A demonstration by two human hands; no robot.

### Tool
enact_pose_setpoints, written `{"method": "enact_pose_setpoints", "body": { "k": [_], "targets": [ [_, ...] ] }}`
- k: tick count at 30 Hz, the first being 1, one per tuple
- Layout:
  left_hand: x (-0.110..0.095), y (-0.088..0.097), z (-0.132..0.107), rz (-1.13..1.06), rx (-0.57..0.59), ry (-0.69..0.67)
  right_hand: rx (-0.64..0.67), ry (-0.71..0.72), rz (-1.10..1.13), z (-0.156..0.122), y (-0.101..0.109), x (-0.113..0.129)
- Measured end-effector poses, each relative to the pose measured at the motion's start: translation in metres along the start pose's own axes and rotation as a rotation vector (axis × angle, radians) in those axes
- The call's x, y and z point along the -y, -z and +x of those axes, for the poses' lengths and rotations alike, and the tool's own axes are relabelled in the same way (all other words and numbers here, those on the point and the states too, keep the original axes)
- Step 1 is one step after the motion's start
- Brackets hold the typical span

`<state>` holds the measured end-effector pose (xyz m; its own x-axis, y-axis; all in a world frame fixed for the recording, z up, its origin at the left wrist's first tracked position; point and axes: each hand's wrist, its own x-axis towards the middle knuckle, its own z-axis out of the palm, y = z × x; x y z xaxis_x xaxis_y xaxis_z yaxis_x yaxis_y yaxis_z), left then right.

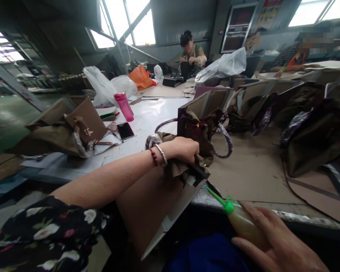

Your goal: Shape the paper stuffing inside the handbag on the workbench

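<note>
My left hand reaches forward with its fingers curled into the dark fabric of a brown handbag, which tilts over the table edge with a pale edge turned toward me. In my right hand is a squeeze glue bottle with yellowish contents and a green nozzle. The nozzle tip points up and left, close to the bag's edge; I cannot tell if it touches. Just beyond my left hand stands another bag, dark maroon and olive, with plastic-wrapped handles.
Several unfinished bags line the right side. On the left lie a brown handbag, a phone and a pink bottle. Clear plastic bags and an orange bag sit farther back. Two people work beyond the table.
</note>
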<state>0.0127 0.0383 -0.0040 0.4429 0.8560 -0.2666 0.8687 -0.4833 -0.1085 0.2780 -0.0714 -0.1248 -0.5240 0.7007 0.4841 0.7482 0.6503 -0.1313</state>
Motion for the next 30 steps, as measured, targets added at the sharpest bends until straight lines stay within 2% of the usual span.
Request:
{"method": "enact_pose_setpoints", "body": {
  "k": [8, 14, 18, 26, 30],
  "targets": [
    [0.0, -0.001, 0.004, -0.016, 0.004, 0.004, -0.047, 0.102, -0.304, 0.027, 0.009, 0.014],
    [0.002, -0.005, 0.005, -0.047, 0.016, -0.009, -0.079, 0.176, -0.43, 0.034, 0.005, 0.009],
    [0.001, -0.004, 0.007, -0.043, 0.034, -0.016, -0.001, 0.268, -0.414, 0.031, 0.003, 0.007],
    [0.0, -0.003, 0.007, -0.032, 0.034, -0.011, -0.036, 0.216, -0.379, 0.035, 0.0, -0.002],
    [0.0, -0.002, 0.007, -0.031, 0.068, 0.001, -0.005, 0.267, -0.346, 0.035, 0.0, 0.001]
  ]
}}
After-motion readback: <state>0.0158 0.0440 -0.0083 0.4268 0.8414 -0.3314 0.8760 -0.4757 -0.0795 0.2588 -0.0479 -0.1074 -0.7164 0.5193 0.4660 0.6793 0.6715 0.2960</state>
